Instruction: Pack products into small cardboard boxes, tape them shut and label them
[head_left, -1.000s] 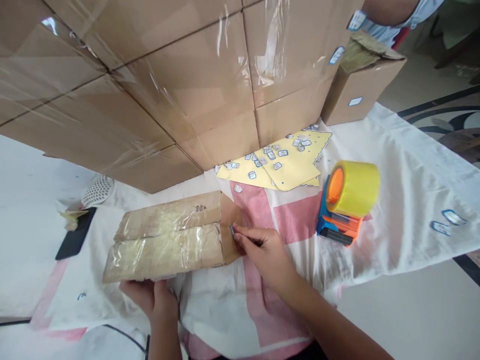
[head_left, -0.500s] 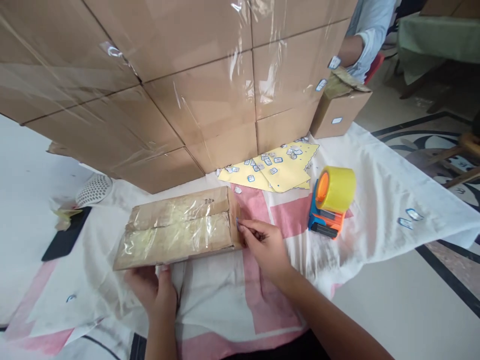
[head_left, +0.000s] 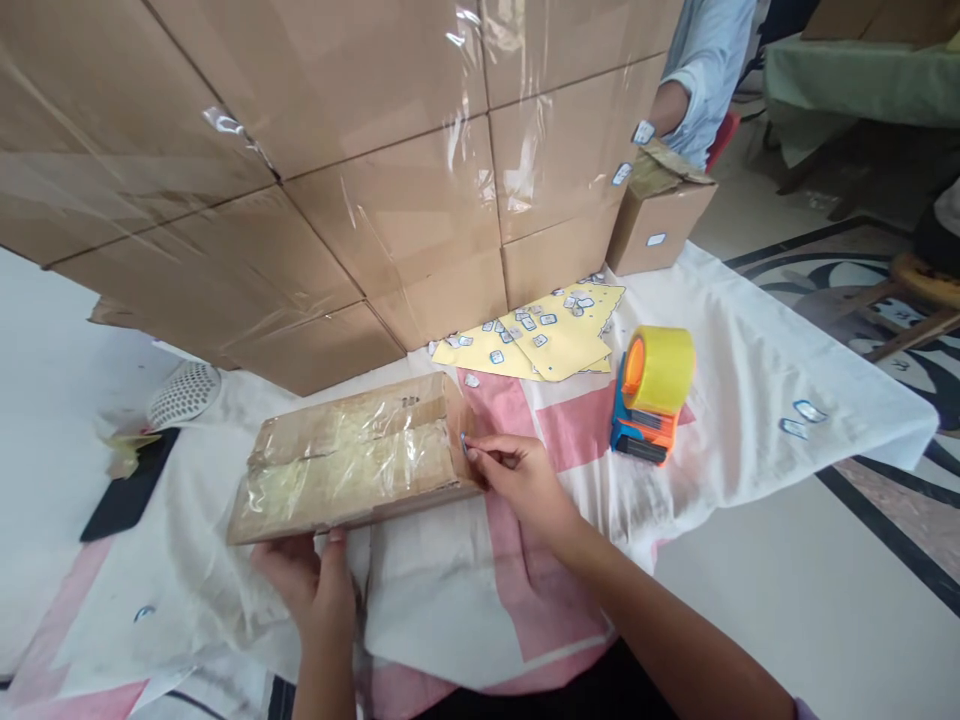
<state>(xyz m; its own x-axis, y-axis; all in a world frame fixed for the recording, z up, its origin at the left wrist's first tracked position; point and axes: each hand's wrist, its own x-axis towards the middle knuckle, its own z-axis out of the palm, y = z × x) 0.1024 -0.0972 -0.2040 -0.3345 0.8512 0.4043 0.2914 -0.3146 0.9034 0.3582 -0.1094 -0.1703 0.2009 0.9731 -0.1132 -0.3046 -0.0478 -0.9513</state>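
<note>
Cardboard box (head_left: 349, 460), near side showing more now, hands (head_left: 309, 585) (head_left: 525, 485) still touching

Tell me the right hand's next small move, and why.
Probably press the small label flat: the right hand pinches it at the end of the box, and the left hand holds the box's near edge.

Carton (head_left: 352, 450) before stacked boxes (head_left: 420, 220), labels (head_left: 540, 340) on paper (head_left: 574, 350) at their foot, tape dispenser (head_left: 652, 385) at right, another box (head_left: 651, 228) behind it
</note>
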